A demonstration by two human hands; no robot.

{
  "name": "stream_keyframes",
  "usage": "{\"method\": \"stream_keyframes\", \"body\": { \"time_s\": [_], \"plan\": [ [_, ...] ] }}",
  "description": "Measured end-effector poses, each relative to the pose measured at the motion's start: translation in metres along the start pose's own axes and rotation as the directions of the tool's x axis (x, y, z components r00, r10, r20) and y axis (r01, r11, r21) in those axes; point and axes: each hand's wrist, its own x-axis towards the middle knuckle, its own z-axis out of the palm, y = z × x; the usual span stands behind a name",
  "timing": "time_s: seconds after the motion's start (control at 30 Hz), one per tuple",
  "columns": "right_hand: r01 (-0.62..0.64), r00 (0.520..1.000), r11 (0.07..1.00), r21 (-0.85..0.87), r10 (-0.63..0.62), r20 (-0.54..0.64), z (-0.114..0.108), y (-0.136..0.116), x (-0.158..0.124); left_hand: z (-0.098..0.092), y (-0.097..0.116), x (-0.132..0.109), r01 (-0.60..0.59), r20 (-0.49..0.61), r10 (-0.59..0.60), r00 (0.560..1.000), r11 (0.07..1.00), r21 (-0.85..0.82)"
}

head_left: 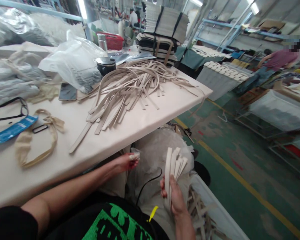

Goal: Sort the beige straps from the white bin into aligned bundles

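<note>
A bundle of flat beige straps (pixel 174 160) stands up out of my right hand (pixel 176 196), whose fingers are wrapped round it. My left hand (pixel 126 162) is closed below the table's front edge. Something small and whitish (pixel 135 156) shows at its fingertips; whether it is held or worn on a finger I cannot tell. On the table (pixel 150 116) lies a tangled heap of similar straps (pixel 130 90), in front of and above my hands. More strap pieces (pixel 202 213) lie in a pale bin at the lower right, beside my right forearm.
On the left of the table are glasses (pixel 22 108), a blue packet (pixel 13 130), a cloth band (pixel 36 163) and a plastic bag (pixel 72 60). A dark lidded pot (pixel 106 66) stands behind the heap, near stacked boards (pixel 164 26). A person (pixel 277 63) is at the far right.
</note>
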Motion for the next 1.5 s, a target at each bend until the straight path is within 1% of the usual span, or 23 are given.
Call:
{"method": "stream_keyframes", "body": {
  "time_s": [0.07,0.13,0.2,0.3,0.4,0.5,0.67,0.87,1.03,1.17,1.23,1.3,1.43,1.5],
  "plan": [
    [-0.005,1.000,0.995,-0.098,0.008,0.023,0.005,0.005,-0.012,0.007,0.006,0.005,-0.030,-0.058,0.025,0.998,0.996,-0.083],
    [0.017,0.999,0.976,-0.216,-0.007,0.048,0.007,0.005,-0.023,0.014,0.009,0.009,-0.053,-0.102,0.041,0.994,0.992,-0.115],
    [0.057,0.996,0.945,-0.321,-0.031,0.086,0.009,0.003,-0.033,0.019,0.008,0.011,-0.070,-0.119,0.055,0.991,0.989,-0.127],
    [0.108,0.991,0.892,-0.439,-0.062,0.118,0.012,0.003,-0.043,0.022,0.003,0.011,-0.083,-0.112,0.067,0.991,0.986,-0.143],
    [0.127,0.990,0.854,-0.504,-0.075,0.123,0.017,0.005,-0.048,0.024,-0.002,0.011,-0.096,-0.086,0.084,0.993,0.986,-0.138],
    [0.128,0.989,0.831,-0.541,-0.063,0.137,0.023,0.007,-0.047,0.025,-0.005,0.012,-0.121,-0.069,0.115,0.991,0.988,-0.098],
    [0.120,0.992,0.778,-0.617,-0.071,0.104,0.032,0.008,-0.041,0.028,-0.007,0.014,-0.159,-0.133,0.151,0.980,0.986,-0.051],
    [0.152,0.988,0.757,-0.635,-0.134,0.077,0.036,0.012,-0.038,0.024,-0.007,0.016,-0.168,-0.171,0.160,0.972,0.985,-0.036],
    [0.131,0.991,0.738,-0.661,-0.117,0.066,0.033,0.016,-0.033,0.023,-0.006,0.013,-0.182,-0.192,0.187,0.963,0.982,0.045],
    [0.100,0.995,0.736,-0.670,-0.082,0.059,0.030,0.018,-0.032,0.023,-0.002,0.007,-0.190,-0.174,0.200,0.964,0.979,0.073],
    [0.085,0.996,0.742,-0.666,-0.050,0.071,0.029,0.018,-0.031,0.023,-0.004,0.004,-0.188,-0.158,0.198,0.968,0.979,0.077],
    [0.075,0.996,0.754,-0.652,-0.021,0.091,0.029,0.018,-0.030,0.024,-0.014,0.000,-0.160,-0.132,0.169,0.977,0.984,0.082],
    [0.053,0.994,0.816,-0.576,0.014,0.112,0.037,0.015,-0.020,0.032,-0.047,-0.009,-0.031,-0.047,0.036,0.998,0.995,0.093],
    [0.056,0.990,0.845,-0.532,0.020,0.136,0.040,0.010,-0.018,0.036,-0.057,-0.011,-0.012,-0.018,0.014,1.000,0.996,0.090]
  ]
}}
